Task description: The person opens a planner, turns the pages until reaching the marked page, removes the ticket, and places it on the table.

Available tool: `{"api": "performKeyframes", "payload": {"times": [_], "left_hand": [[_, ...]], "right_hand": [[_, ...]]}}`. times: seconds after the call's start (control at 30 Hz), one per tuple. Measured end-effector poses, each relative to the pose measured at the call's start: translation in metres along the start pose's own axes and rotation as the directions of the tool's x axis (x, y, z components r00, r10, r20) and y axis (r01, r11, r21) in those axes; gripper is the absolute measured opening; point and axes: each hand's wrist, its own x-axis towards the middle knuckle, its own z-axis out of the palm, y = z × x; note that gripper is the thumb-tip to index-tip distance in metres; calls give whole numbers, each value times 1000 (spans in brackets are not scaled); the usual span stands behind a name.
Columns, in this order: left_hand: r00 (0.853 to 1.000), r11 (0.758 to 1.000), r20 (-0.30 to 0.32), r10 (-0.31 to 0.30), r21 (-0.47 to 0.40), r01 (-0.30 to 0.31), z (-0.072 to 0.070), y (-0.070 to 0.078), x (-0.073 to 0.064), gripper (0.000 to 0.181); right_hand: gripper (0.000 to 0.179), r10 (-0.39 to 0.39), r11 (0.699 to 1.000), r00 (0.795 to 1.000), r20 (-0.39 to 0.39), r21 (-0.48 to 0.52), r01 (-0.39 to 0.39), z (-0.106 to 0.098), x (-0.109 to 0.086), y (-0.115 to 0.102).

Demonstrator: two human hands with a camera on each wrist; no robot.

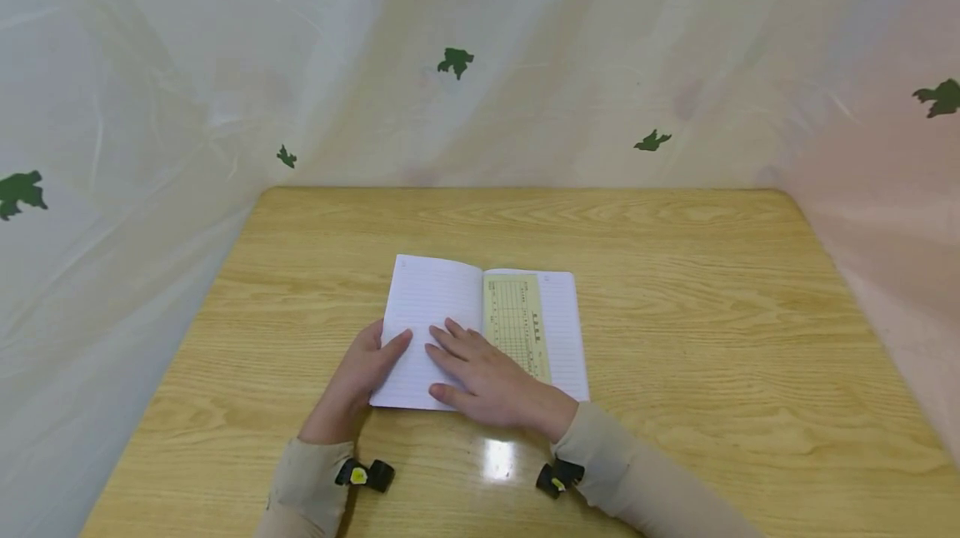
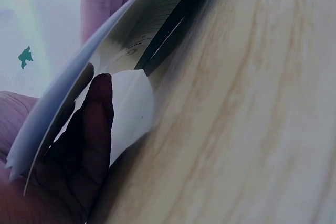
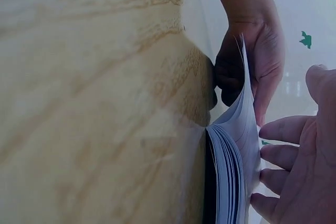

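Note:
An open notebook [image 1: 438, 292] with white lined pages lies on the table. A pale yellow printed slip [image 1: 516, 313] with a grid rests on its right page, partly covered by my right hand. At the left edge my left hand [image 1: 358, 376] grips the raised leaves, thumb on top and fingers [image 2: 98, 124] underneath, as the left wrist view shows. My right hand [image 1: 498, 384] reaches across the notebook, its spread fingertips touching the left page near the fold. In the right wrist view the thick block of pages [image 3: 227, 174] lies flat while the left leaves curve upward.
The wooden table [image 1: 712, 296] extends around the notebook. Behind it and at both sides hangs a pale curtain [image 1: 540, 63] with green bird and leaf prints. Each sleeve carries a black wrist device [image 1: 365, 475].

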Motion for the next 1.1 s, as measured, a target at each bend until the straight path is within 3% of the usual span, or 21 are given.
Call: {"api": "performKeyframes", "payload": {"times": [0.27,0.77,0.9,1.1], "left_hand": [[1000,1000,5,23,-3,-23,0,0,0,37],[999,999,-28,-17,37,18,2,0,3,40],[999,999,-31,-17,44,18,2,1,2,40],[999,998,-35,-15,60,17,2,1,2,41]], "right_hand": [[63,1,999,999,-32,51,1,-5,-3,0],[55,82,982,981,-176,184,-49,-17,-13,14],[54,108,977,967,-233,207,-59,-23,-17,20],[51,210,943,921,-328,317,-102,-31,-22,30]]}}
